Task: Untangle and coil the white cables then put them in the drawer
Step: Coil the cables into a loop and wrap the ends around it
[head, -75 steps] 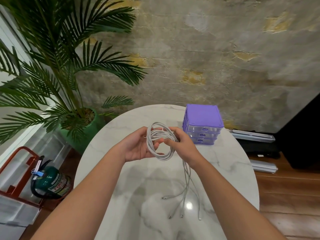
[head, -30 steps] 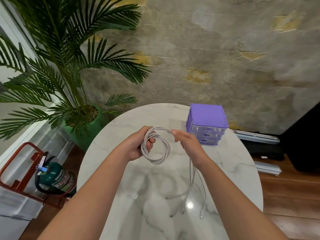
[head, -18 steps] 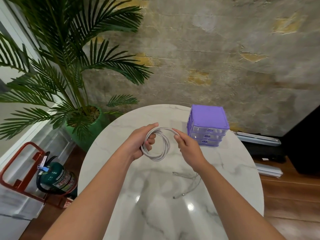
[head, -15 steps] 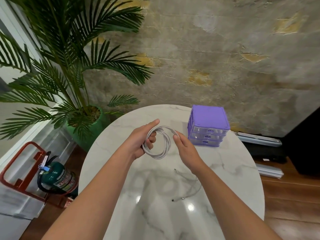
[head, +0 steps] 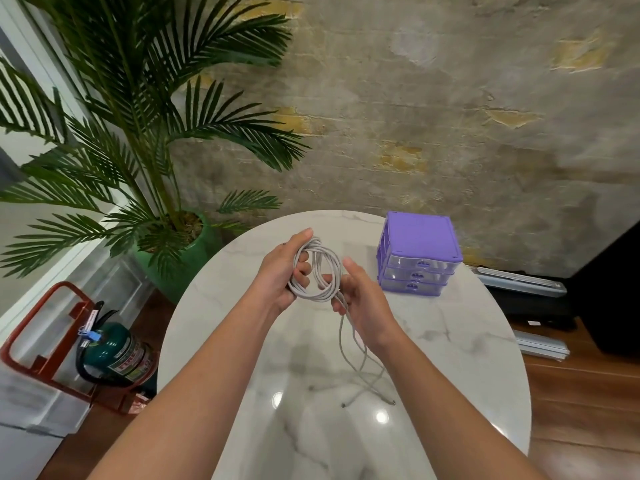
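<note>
A coil of white cables (head: 330, 271) hangs in the air above the round marble table (head: 450, 344). My left hand (head: 282, 271) grips the coil's left side, fingers curled through the loops. My right hand (head: 360, 299) holds the coil's lower right, where the loose cable tails (head: 360, 368) run down under the palm to the tabletop; their plug ends lie near the table's middle. A purple three-drawer box (head: 419, 254) stands at the table's back right with all its drawers closed.
A potted palm in a green pot (head: 180, 258) stands left of the table by the wall. A green fire extinguisher (head: 116, 351) in a red stand sits on the floor at left. Grey bars (head: 523, 285) lie on the wooden floor at right.
Another loop has gone onto the coil and the tails on the table are shorter. My right hand came down from the coil's top to its lower right.
</note>
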The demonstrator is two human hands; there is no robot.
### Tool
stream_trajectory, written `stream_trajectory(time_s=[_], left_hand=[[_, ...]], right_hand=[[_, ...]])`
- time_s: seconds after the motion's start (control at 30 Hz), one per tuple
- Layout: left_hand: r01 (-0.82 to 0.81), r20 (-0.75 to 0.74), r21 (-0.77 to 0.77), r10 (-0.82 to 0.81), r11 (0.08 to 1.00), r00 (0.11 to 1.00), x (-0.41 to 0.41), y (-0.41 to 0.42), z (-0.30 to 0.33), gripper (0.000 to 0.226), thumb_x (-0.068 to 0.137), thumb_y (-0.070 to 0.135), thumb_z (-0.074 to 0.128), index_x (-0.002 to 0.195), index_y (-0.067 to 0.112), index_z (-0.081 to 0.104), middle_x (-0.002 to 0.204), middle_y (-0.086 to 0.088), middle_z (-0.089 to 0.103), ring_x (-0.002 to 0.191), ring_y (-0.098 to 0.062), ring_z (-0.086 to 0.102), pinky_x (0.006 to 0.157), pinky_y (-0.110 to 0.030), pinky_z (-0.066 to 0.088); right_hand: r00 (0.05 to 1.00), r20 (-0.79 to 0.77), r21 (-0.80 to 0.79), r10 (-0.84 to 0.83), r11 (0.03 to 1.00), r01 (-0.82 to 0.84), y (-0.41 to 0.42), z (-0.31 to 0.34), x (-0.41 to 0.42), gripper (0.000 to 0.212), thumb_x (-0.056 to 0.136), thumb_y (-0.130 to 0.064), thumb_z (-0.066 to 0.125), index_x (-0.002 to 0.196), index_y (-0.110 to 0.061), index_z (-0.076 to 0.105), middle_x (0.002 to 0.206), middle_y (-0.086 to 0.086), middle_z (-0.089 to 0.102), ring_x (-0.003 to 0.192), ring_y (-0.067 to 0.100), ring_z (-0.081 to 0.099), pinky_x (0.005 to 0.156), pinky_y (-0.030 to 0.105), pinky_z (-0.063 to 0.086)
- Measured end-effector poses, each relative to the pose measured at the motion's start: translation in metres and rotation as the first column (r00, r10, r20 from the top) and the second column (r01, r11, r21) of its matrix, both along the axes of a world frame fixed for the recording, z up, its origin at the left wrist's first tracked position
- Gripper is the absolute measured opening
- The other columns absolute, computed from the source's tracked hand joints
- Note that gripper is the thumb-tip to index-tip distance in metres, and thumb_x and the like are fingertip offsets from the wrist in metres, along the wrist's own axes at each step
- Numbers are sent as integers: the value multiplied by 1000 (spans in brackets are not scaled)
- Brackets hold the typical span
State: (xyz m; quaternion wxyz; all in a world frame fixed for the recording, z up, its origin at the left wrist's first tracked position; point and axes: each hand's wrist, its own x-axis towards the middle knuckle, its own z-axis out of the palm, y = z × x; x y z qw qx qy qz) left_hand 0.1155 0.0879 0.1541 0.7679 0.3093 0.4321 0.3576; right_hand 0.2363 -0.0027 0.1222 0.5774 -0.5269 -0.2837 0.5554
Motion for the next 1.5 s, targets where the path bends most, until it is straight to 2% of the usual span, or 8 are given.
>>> stream_trajectory(time_s=[0.23,0.57,0.7,0.87,1.1,1.2,1.33,1.5], left_hand=[[-21,-148,71,32,997,988,-1,1,-4,31,83,39,73,82,11,60,54,4,47,45,-8,40,35,-15,33],[18,-306,97,13,995,952,-4,-3,-11,38,89,43,65,103,9,68,81,-5,66,62,-11,64,42,-18,40],[15,-302,119,22,993,953,-3,-3,-9,33,92,41,61,97,10,68,58,2,58,59,-15,66,45,-20,41],[31,-382,164,35,986,923,-2,0,-10,45,88,47,65,104,5,69,85,-14,71,78,-25,70,75,-39,56],[-24,-366,176,88,984,926,1,-1,-6,37,89,43,65,101,8,66,91,-12,74,76,-26,71,75,-37,57],[-86,-364,222,164,971,917,4,-4,-5,28,89,39,67,95,13,61,90,-10,72,77,-24,70,73,-36,58],[-110,-394,309,233,945,889,7,-9,-5,33,86,39,70,100,12,59,78,-6,68,61,-19,61,54,-27,50],[-112,-392,332,245,936,887,7,-14,-11,33,86,36,71,102,9,60,75,-6,65,53,-15,58,42,-19,44]], right_hand=[[994,-82,3,78,997,-78,-7,10,-2,11,83,1,66,88,-8,71,86,11,65,73,17,54,69,24,39],[996,-60,-97,68,993,-73,-9,4,-5,45,85,-22,71,122,-20,46,103,-1,76,117,15,58,105,45,27],[997,43,-10,67,998,-66,-12,6,-4,29,89,-12,66,91,-25,40,93,6,75,95,18,64,93,38,35],[996,84,30,35,999,-37,-12,10,-6,30,90,-4,65,91,-17,38,87,6,74,83,10,71,76,18,42],[948,319,81,-5,997,-22,-8,9,-8,14,92,-9,63,89,-14,51,76,4,70,76,13,67,69,18,47],[751,655,67,-81,997,49,-7,2,-14,9,88,-29,64,87,-27,55,78,-10,59,72,11,54,70,33,46],[94,986,129,-137,988,83,-10,-4,-18,33,75,-61,59,93,-34,61,122,-10,50,109,16,47,83,39,42],[-141,978,181,-157,966,182,-4,-1,-25,32,64,-60,77,75,-31,70,99,-4,53,91,23,52,67,38,40]])
